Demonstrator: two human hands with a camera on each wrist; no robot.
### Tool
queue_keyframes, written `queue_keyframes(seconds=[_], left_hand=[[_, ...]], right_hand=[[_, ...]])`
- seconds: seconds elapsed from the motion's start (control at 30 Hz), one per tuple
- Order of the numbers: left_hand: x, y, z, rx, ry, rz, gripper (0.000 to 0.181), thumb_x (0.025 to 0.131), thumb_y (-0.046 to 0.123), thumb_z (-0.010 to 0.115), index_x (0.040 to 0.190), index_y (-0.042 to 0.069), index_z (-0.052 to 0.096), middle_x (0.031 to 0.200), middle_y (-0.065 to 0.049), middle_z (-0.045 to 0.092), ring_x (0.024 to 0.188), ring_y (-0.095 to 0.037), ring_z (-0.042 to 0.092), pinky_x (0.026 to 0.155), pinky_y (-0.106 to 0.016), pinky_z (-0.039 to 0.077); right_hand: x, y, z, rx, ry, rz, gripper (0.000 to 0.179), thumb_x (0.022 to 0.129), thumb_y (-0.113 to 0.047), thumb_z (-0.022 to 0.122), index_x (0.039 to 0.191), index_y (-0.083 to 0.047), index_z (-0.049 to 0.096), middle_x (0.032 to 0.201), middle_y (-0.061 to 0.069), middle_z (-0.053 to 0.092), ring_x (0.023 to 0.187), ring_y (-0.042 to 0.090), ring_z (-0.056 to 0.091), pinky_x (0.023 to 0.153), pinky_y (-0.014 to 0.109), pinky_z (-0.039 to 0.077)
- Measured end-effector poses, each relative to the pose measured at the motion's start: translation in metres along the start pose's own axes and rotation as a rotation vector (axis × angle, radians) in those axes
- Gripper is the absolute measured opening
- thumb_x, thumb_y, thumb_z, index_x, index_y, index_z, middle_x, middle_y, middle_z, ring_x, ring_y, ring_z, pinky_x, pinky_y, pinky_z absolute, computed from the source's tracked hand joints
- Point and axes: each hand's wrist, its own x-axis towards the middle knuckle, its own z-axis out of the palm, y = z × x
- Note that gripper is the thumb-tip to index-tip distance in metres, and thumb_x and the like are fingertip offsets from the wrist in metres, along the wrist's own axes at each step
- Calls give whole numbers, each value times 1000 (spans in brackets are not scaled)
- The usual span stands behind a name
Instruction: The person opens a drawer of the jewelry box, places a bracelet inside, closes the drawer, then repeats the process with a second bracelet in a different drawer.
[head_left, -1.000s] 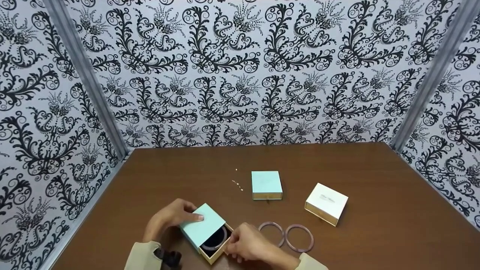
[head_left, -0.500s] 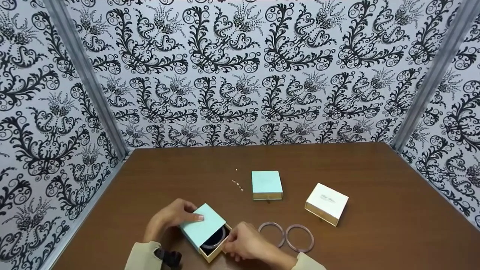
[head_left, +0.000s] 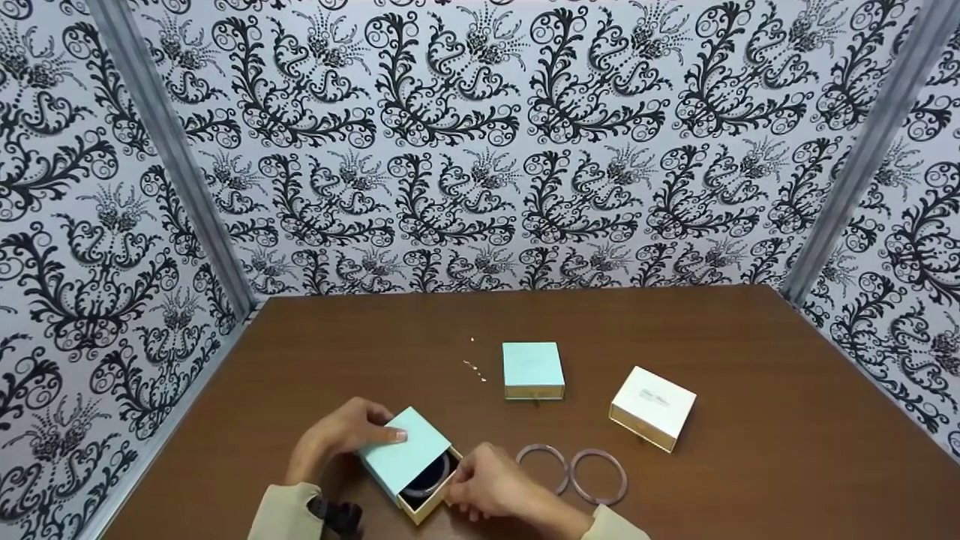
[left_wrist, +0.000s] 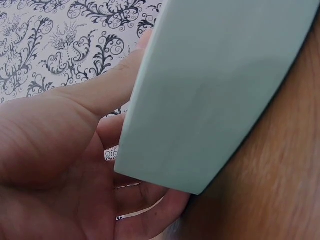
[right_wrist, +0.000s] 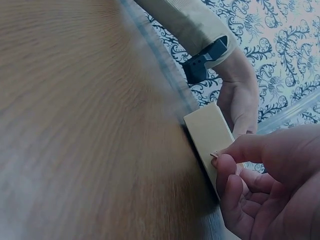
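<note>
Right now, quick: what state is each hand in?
Left hand: closed around the partly open light-green box, thumb on top.
Right hand: closed, pinching the small tab on the front of its drawer.

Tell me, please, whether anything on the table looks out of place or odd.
Pale flecks dot the brown table left of the farther turquoise box, oddly breaking the plain surface; debris or chipping, I cannot tell.

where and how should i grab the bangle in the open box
Best pinch the bangle by its uncovered rim, coming from above at the open end of the drawer. Only that arc of the ring shows; the cover hides the rest, so sliding the drawer further out first would likely help.
</note>
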Motion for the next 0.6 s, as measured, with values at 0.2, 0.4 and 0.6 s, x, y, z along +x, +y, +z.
queue_keyframes(seconds=[0.2, 0.4, 0.6], left_hand=[[0, -1, 0, 2, -17, 37, 39, 85, 37, 80, 108, 6, 74, 93, -3, 70, 77, -13, 60, 70, -27, 48], [-1, 0, 0, 6, -5, 1, 40, 85, 38, 80, 109, 7, 74, 94, -3, 70, 79, -14, 60, 70, -28, 48], [0, 1, 0, 9, -5, 0, 40, 84, 38, 80, 109, 7, 74, 95, -3, 69, 80, -14, 59, 71, -29, 48]], right_hand=[[1, 1, 1, 2, -1, 0, 19, 81, -4, 71, 62, -7, 70, 47, -9, 53, 37, 2, 47, 37, 15, 34], [2, 1, 2, 5, -3, 2, 19, 82, -9, 74, 62, -6, 73, 47, -9, 54, 37, 2, 48, 37, 15, 35], [4, -1, 1, -13, 0, 14, 20, 82, -8, 74, 63, -10, 73, 48, -10, 56, 37, 2, 48, 37, 15, 35]])
